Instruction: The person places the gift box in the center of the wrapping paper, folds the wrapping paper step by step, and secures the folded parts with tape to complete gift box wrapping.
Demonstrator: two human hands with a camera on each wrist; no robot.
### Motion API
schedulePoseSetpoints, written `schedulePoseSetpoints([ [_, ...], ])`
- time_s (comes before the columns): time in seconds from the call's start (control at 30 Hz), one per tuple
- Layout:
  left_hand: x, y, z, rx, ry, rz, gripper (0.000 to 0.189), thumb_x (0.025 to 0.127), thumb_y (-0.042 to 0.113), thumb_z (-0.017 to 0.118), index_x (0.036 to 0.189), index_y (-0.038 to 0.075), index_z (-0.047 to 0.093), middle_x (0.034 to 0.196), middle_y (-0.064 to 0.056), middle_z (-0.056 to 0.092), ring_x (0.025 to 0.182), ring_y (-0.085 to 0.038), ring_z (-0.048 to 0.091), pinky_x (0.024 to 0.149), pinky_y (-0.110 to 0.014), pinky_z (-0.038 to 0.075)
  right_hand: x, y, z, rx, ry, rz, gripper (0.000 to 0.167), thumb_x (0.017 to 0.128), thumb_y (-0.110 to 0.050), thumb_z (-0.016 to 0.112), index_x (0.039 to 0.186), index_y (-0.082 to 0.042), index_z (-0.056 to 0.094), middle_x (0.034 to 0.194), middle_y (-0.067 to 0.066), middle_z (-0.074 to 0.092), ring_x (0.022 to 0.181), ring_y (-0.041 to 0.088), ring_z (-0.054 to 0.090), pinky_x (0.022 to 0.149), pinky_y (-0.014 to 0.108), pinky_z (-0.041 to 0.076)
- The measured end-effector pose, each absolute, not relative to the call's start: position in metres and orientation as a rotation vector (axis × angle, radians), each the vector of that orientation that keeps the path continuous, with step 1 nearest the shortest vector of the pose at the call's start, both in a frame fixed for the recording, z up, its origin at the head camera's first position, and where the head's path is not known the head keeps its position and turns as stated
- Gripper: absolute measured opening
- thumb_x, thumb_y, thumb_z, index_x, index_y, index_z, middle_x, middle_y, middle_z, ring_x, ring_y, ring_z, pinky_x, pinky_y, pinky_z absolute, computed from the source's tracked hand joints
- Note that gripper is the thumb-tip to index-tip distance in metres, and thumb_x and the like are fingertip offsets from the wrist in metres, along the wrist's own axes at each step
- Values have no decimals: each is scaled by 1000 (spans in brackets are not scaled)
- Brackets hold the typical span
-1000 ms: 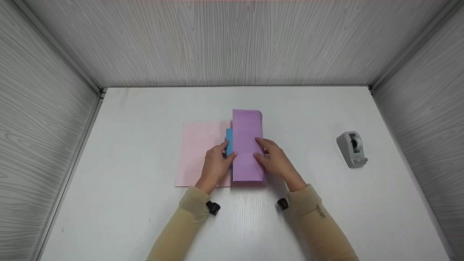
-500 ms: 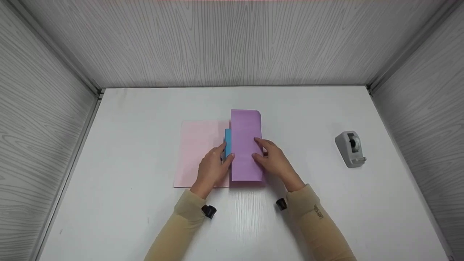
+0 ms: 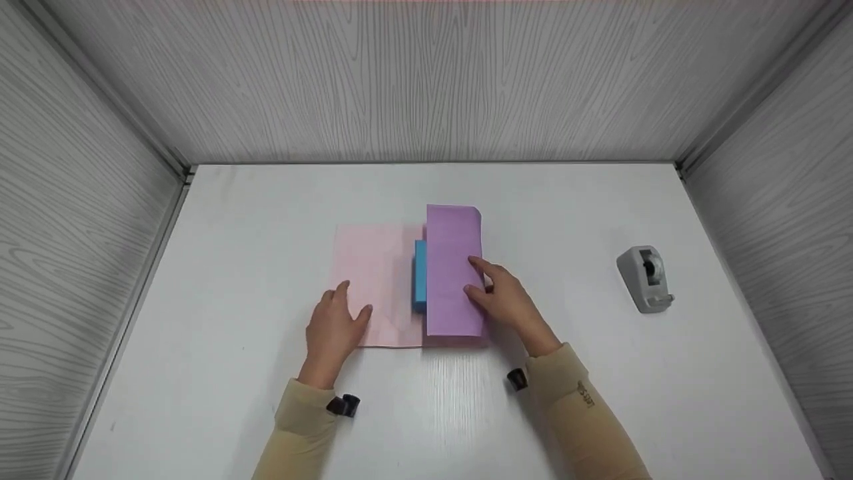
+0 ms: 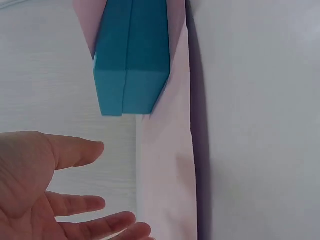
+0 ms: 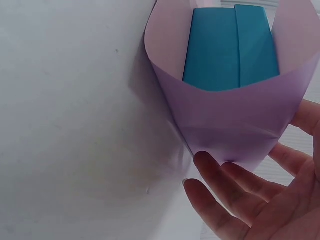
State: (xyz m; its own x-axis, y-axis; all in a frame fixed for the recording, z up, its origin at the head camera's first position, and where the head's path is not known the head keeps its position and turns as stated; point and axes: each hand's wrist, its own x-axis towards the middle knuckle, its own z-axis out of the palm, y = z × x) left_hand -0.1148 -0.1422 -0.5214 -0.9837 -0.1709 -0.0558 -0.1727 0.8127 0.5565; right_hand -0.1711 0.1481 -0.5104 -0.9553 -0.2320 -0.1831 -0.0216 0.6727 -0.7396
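Note:
A sheet of wrapping paper (image 3: 380, 267), pink on one side and purple on the other, lies on the table. Its purple flap (image 3: 453, 233) is folded over a blue box (image 3: 420, 280), whose left side shows past the flap's edge. The box's end (image 5: 215, 50) shows inside the curved paper in the right wrist view. My right hand (image 3: 508, 300) holds the fold at the box's right side, thumb and forefinger on the purple top. My left hand (image 3: 334, 330), fingers spread and holding nothing, is over the near left corner of the pink side.
A grey tape dispenser (image 3: 646, 280) stands on the white table (image 3: 200, 333) to the right. Grey wood-grain panels (image 3: 426, 80) wall in the back and both sides.
My left hand has left the box's left side and moved left to the paper's left edge, uncovering more of the blue box. My right hand keeps its place on the fold.

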Motion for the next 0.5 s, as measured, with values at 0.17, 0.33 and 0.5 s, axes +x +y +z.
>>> schedulePoseSetpoints([
  [0.17,-111,-166,-523,-389,2894,894,70,92,28,67,144,-8,38,133,-34,47,120,-47,50,91,-58,47,-171,149,-510,-203,2627,-1134,61,97,-29,62,152,-18,38,146,17,45,108,33,62,87,44,52],
  [0.33,-112,-178,-525,-416,2814,934,73,94,28,64,144,-15,32,133,-37,45,121,-49,49,97,-58,43,-171,149,-509,-195,2625,-1117,61,97,-30,62,152,-20,38,146,16,45,106,31,62,85,43,52],
  [0.5,-114,-183,-527,-416,2773,992,73,94,26,63,144,-16,31,127,-36,50,117,-48,53,96,-57,44,-171,149,-508,-200,2629,-1110,62,97,-31,61,153,-19,38,145,16,45,107,32,61,86,44,52],
])
